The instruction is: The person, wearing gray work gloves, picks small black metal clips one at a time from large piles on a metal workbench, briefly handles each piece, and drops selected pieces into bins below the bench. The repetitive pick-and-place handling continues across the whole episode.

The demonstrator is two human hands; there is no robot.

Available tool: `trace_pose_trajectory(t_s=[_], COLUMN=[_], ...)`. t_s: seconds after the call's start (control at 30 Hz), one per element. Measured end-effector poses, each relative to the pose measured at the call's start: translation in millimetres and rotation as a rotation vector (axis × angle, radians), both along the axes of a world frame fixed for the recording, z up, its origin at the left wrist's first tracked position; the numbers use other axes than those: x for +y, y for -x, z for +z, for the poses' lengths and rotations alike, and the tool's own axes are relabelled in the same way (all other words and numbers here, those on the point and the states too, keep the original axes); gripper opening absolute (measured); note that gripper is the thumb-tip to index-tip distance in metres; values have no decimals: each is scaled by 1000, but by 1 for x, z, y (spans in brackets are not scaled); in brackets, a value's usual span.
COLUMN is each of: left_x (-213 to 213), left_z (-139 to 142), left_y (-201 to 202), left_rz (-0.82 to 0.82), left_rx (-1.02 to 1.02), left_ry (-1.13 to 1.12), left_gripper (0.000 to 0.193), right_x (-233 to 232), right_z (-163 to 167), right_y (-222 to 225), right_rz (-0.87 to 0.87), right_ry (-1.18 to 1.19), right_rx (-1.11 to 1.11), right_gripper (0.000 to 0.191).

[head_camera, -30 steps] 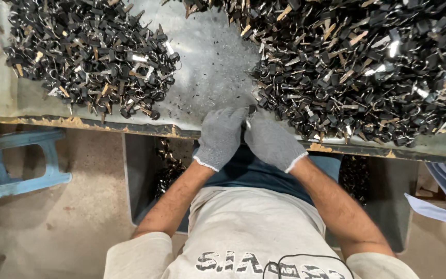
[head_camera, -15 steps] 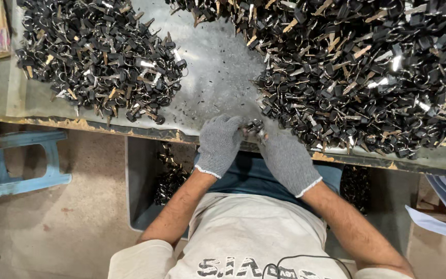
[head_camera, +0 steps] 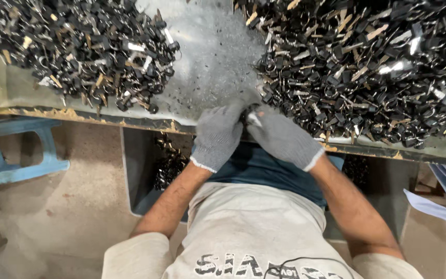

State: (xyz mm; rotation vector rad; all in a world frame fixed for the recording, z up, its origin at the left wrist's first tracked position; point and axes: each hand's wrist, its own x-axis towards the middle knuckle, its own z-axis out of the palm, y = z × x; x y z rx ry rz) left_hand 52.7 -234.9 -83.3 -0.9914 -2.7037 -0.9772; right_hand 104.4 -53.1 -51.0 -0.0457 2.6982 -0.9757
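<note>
Both gloved hands meet at the near edge of the tabletop (head_camera: 207, 67). The left hand (head_camera: 218, 135) and right hand (head_camera: 280, 135) are closed together on one small black-and-silver key piece (head_camera: 252, 118), pinched between their fingertips. Two heaps of such pieces lie beyond: a smaller heap (head_camera: 83, 46) up and left of the left hand, a larger heap (head_camera: 367, 67) just beyond the right hand. Below the hands, a bin (head_camera: 138, 170) under the edge holds more dark pieces. A blue stool (head_camera: 21, 152) stands far left.

One head-worn camera looks steeply down, close over the table edge (head_camera: 130, 120).
</note>
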Motion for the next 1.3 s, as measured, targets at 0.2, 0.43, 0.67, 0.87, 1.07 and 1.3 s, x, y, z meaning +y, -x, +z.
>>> trace_pose_trajectory(t_s=[0.2,0.43,0.67,0.87,1.07,1.3], left_x=[-4,31,16,18,13,4], left_z=[20,13,4,-14,-2,19], left_y=[-11,19,7,13,21,43], left_rz=[144,-15,33,-76,-62,351], left_rx=[4,-96,-235,9,73,533], left_ry=[136,38,26,51,81,-277], left_gripper=[22,26,23,16,13,11], right_x=[1,-2,7,-7,-4,-1], right_z=[-3,1,0,-19,-18,0], right_y=[-25,-26,-18,-9,-10,-28], right_rz=[3,7,-194,-146,-46,-119], right_ry=[-207,-220,-131,-446,-472,-314], right_rx=[-185,192,-31,121,177,149], right_gripper=[26,46,34,14,18,43])
